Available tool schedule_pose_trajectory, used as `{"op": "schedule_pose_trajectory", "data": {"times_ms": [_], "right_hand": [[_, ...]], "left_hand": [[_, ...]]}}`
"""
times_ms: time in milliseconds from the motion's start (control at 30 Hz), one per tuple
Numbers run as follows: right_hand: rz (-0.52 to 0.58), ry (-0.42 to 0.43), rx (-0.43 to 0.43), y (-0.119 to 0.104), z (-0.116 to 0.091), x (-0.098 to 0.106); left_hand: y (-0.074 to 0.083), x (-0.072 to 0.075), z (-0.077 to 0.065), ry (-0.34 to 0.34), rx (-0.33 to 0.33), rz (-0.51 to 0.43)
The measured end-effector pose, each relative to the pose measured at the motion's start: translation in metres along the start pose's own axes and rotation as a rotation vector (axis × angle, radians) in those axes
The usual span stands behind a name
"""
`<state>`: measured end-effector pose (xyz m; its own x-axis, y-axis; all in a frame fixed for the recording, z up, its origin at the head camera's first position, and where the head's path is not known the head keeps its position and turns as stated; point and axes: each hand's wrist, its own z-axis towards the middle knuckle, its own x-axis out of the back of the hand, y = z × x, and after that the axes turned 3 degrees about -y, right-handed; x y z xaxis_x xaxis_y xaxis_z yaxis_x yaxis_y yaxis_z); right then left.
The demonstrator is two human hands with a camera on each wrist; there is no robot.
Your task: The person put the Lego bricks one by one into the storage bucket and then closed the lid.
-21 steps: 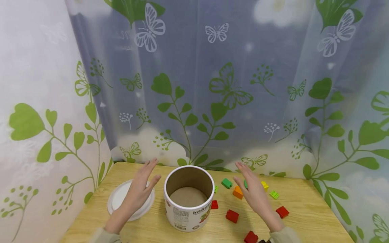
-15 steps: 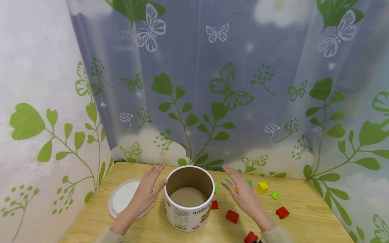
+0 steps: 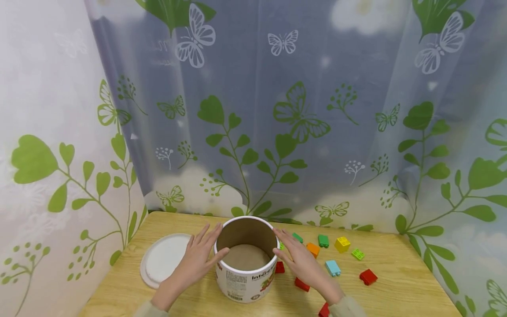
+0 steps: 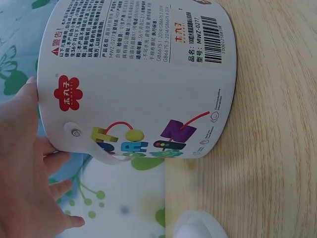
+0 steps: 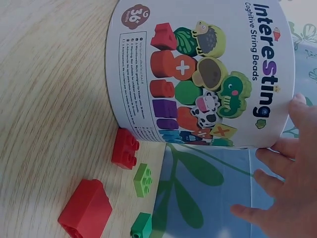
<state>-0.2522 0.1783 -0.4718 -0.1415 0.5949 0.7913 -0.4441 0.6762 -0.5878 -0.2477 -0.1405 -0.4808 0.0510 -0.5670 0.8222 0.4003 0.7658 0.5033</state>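
Observation:
An open white toy bucket (image 3: 241, 286) with a printed wall stands upright on the table. Its cardboard inside and bottom are visible from above. At its left rim is my left hand (image 3: 196, 257), fingers spread, thumb reaching over the edge. My right hand (image 3: 299, 259) is at the opposite rim, its fingers extended. The left wrist view shows the bucket's white strap handle (image 4: 105, 154) hanging below the left fingers (image 4: 57, 161). In the right wrist view, the right thumb (image 5: 298, 111) is right at the rim, beside the lettered, picture-covered wall.
A round white lid (image 3: 162, 259) lies left of the bucket. Several toy bricks lie to the right, among them a light blue brick (image 3: 332, 267), a yellow brick (image 3: 342, 244), an orange brick (image 3: 313, 249) and a red brick (image 3: 368, 277). A patterned curtain (image 3: 253, 132) hangs behind the table.
Both hands have moved inward from either side to the bucket's rim. The light blue brick, hidden behind the right hand before, now shows. The bucket has stayed in place.

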Motion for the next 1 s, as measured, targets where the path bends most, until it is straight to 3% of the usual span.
{"op": "schedule_pose_trajectory", "data": {"times_ms": [400, 1000], "right_hand": [[-0.042, 0.003, 0.004, -0.002, -0.002, 0.001], [-0.076, 0.036, 0.010, -0.009, -0.020, 0.000]], "left_hand": [[0.001, 0.000, -0.003, 0.014, -0.011, -0.008], [0.008, 0.000, -0.019, 0.018, -0.020, 0.003]]}}
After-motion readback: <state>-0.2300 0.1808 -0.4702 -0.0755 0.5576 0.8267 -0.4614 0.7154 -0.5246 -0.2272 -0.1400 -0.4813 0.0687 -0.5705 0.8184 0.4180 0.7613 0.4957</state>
